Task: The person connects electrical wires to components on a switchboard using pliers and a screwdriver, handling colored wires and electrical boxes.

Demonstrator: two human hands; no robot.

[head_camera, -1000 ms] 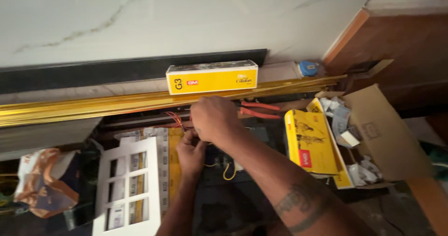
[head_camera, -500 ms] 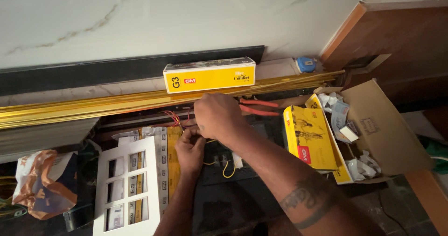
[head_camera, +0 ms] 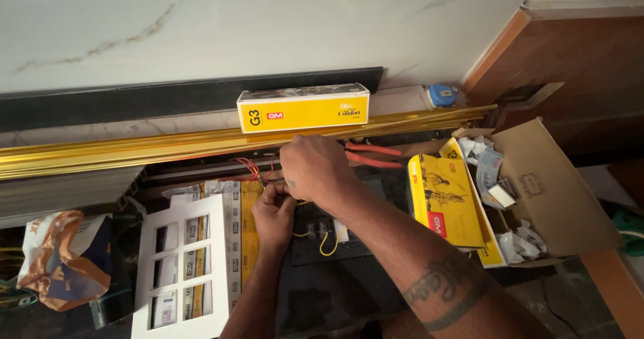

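A: What surrounds the hands, and what blocks the view?

B: The right hand (head_camera: 315, 168) lies over the bundle of red and yellow wires (head_camera: 253, 171), hiding most of its fingers; whether they pinch a wire cannot be told. The left hand (head_camera: 274, 211) is curled just below it, fingertips pressed together on the wires beside the dark switch module (head_camera: 329, 235), where a yellow wire loops out. Red-handled pliers (head_camera: 372, 154) lie just right of the right hand.

A: And the packages?

B: A long yellow box (head_camera: 303, 107) with a red label patch stands behind the hands, against the black skirting (head_camera: 134, 97). A flat yellow carton (head_camera: 446, 201) leans at the right, overlapping an open brown cardboard box (head_camera: 557, 191) filled with small white packets.

A: Materials and shapes?

B: Glossy gold metal strips (head_camera: 134, 148) run across the scene. A white plastic switch frame (head_camera: 181, 265) with six rectangular openings lies lower left, near a crumpled orange-and-white bag (head_camera: 64, 258). The wall (head_camera: 201, 24) behind is pale veined marble.
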